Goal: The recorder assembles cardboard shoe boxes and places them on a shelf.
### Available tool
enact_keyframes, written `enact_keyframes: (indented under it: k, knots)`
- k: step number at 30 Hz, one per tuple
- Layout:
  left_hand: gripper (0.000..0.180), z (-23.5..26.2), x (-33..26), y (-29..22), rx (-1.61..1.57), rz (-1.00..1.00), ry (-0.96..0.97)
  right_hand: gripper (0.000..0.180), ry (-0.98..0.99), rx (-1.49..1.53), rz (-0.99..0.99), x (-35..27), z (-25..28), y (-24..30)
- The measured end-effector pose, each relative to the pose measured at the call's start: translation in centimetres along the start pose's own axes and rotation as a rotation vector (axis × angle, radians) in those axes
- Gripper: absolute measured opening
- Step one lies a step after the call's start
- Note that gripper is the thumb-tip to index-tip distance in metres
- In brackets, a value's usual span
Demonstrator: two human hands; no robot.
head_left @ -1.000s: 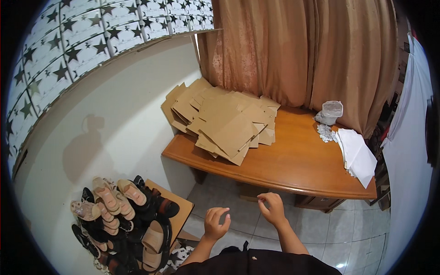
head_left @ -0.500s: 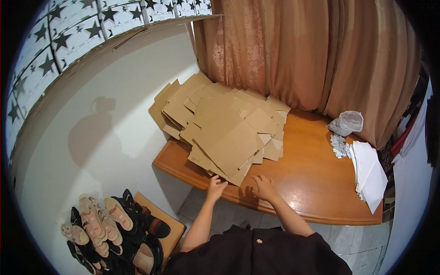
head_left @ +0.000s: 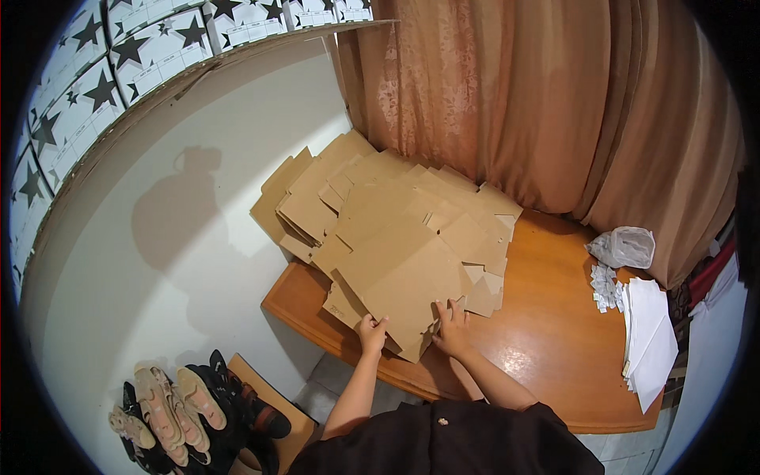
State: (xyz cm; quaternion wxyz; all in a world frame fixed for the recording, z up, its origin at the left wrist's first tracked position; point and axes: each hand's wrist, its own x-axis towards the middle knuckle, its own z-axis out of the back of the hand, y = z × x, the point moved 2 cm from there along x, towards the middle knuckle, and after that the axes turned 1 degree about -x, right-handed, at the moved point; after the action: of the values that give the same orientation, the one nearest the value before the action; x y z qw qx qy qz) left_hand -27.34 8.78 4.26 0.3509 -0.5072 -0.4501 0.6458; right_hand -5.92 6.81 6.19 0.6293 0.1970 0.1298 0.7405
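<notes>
A pile of flat, die-cut brown cardboard sheets (head_left: pixel 380 210) lies on a wooden table, its pieces overlapping at odd angles. The top sheet (head_left: pixel 412 277) points a corner toward me. At its near left edge, my left hand (head_left: pixel 372 334) is closed on the cardboard, thumb uppermost; the fingers beneath are partly hidden. My right hand (head_left: pixel 451 331) touches the sheet's near right edge with fingers stretched and apart.
The wooden table (head_left: pixel 554 277) carries a plastic bag (head_left: pixel 625 247), small silvery packets (head_left: pixel 606 286) and white paper sheets (head_left: pixel 651 336) at right. Shoes (head_left: pixel 178 412) stand lower left. Star-printed boxes (head_left: pixel 158 47) fill a shelf above. A brown curtain (head_left: pixel 538 103) hangs behind.
Both hands have come onto the cardboard; the left has closed on the top sheet's edge. The view has shifted, so the table sits lower in the picture.
</notes>
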Motion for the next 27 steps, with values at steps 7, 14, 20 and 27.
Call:
enact_keyframes:
  k: [7,14,20,27]
  knots:
    - [0.016,-1.8,-2.7,-2.3,-0.222,-0.202,-0.039,0.079,-0.190,0.126,0.041,-0.5,1.5,-2.7]
    - [0.020,-5.1,-10.0,-9.5,-0.134,-0.596,-0.068,0.075,-0.423,0.412,0.057,-5.1,7.9,-6.6]
    - [0.044,-12.2,-15.1,-14.4,-0.316,-0.666,0.078,0.080,-0.292,0.072,0.141,-9.6,13.2,-8.5]
    - [0.048,-16.2,-17.1,-13.1,-0.191,-0.570,0.413,0.048,-0.610,-0.152,0.143,-13.1,17.4,-11.4]
